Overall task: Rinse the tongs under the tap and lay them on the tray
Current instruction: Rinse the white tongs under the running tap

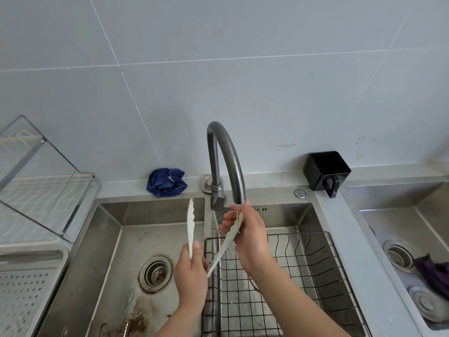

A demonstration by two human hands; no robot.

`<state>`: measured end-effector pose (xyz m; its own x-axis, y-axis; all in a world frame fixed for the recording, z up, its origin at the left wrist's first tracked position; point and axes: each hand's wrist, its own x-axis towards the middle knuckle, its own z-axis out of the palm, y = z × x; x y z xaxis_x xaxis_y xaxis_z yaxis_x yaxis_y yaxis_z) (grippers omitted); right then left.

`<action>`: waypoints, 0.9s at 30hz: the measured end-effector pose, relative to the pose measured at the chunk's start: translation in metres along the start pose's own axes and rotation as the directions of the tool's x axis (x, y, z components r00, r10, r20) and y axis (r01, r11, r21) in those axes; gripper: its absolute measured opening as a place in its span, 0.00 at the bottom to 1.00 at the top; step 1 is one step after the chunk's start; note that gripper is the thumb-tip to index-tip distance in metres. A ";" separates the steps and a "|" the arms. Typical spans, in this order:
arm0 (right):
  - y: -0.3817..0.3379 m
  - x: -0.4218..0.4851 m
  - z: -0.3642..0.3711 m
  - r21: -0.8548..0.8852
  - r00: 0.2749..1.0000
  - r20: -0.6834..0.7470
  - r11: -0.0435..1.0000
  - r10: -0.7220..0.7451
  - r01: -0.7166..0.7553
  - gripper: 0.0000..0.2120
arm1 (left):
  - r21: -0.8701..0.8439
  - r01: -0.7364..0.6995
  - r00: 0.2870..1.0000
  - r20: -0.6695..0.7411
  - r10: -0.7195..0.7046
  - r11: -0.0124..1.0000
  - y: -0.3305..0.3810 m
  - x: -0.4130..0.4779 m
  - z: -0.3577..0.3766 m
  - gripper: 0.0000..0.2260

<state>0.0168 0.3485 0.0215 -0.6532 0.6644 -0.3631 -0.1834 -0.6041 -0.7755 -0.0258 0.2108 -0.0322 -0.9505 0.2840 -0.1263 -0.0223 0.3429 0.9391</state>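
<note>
On the back ledge of the pale grey table (332, 215), a crumpled blue cloth (166, 182) lies left of the curved grey metal tap (224, 152), and a black square plastic container (326, 170) stands to its right. At far left sit a clear-lidded white wire rack (46, 188) and a white perforated plastic tray (21, 288).

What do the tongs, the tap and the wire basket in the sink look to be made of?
Tongs: pale off-white, matte, thin arms with toothed edges, probably plastic, though painted metal cannot be ruled out. Tap: dark grey metal, brushed finish with a soft sheen along the curve. Wire basket: thin black rods in a grid, likely coated steel wire.
</note>
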 end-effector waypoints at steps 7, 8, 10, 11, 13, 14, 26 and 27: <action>0.006 0.004 -0.024 -0.691 0.983 -0.045 0.716 -0.179 0.099 0.13 | 0.252 -0.227 0.972 0.003 0.234 0.941 0.000 -0.002 -0.023 0.15; 0.006 0.003 -0.026 -0.672 0.983 -0.055 0.735 -0.173 0.091 0.15 | 0.253 -0.216 0.976 0.030 0.216 0.943 -0.001 -0.002 -0.024 0.14; 0.005 0.000 -0.030 -0.586 0.992 -0.049 0.808 -0.112 0.063 0.21 | 0.214 -0.146 0.988 0.087 0.130 0.966 -0.002 -0.002 -0.024 0.13; 0.004 -0.001 -0.032 -0.525 0.998 -0.030 0.851 -0.060 0.035 0.25 | 0.158 -0.073 0.991 0.123 0.053 0.985 -0.001 -0.001 -0.023 0.13; -0.001 -0.001 -0.039 -0.419 0.999 0.029 0.908 0.038 -0.022 0.29 | 0.016 0.123 0.969 0.216 -0.123 0.992 0.002 0.001 -0.020 0.11; -0.003 -0.001 -0.043 -0.382 0.996 0.049 0.923 0.073 -0.048 0.28 | -0.031 0.202 0.945 0.269 -0.187 0.979 0.005 0.001 -0.019 0.10; 0.003 0.008 -0.043 -0.489 1.000 -0.015 0.872 0.010 -0.016 0.12 | -0.097 0.613 0.633 0.654 -0.414 0.784 0.027 -0.007 0.009 0.13; 0.001 0.009 -0.040 -0.492 1.000 -0.015 0.871 -0.001 -0.007 0.15 | -0.100 0.636 0.606 0.679 -0.415 0.765 0.028 -0.007 0.008 0.14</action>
<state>0.0395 0.3716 -0.0030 -0.6421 0.6714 -0.3700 0.2059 -0.3139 -0.9269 -0.0172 0.2251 -0.0076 -0.3564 0.6375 -0.6830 -0.6528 0.3531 0.6702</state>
